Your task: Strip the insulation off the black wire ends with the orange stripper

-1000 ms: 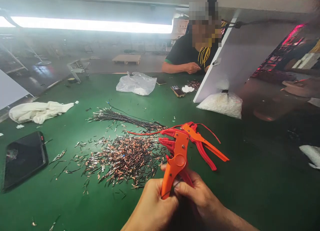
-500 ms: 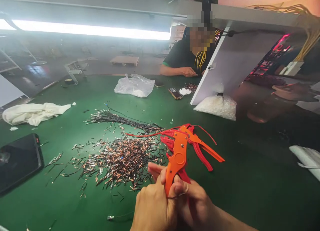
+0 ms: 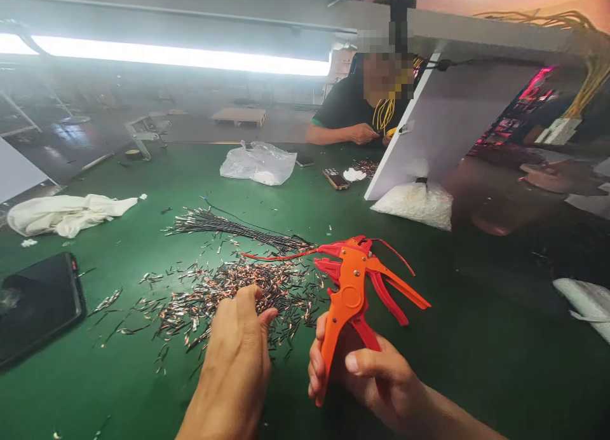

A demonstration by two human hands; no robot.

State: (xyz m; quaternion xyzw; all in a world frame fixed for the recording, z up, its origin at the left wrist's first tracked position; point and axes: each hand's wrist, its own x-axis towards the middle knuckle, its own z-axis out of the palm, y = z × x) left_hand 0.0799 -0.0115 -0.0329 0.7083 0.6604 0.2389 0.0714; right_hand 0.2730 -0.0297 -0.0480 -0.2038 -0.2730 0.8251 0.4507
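My right hand is closed around the handles of an orange and red wire stripper, its jaws raised and pointing left. A second wire stripper lies on the table just behind it, near a red wire. Over the near edge of a heap of short black wire offcuts with copper ends is my left hand. Its thumb stands apart from the bent index finger, with no object visible between them; the other fingers are mostly hidden. Beyond the heap lies a bundle of black wires with metal tips.
On the green table lie a black phone, a white cloth and a clear plastic bag. A tied bag of white bits rests against a slanted panel. Across the table sits another person.
My left hand has come away from the wire stripper and my right hand, moving left over the offcuts. The wire stripper in my right hand has shifted slightly right and looks more upright.
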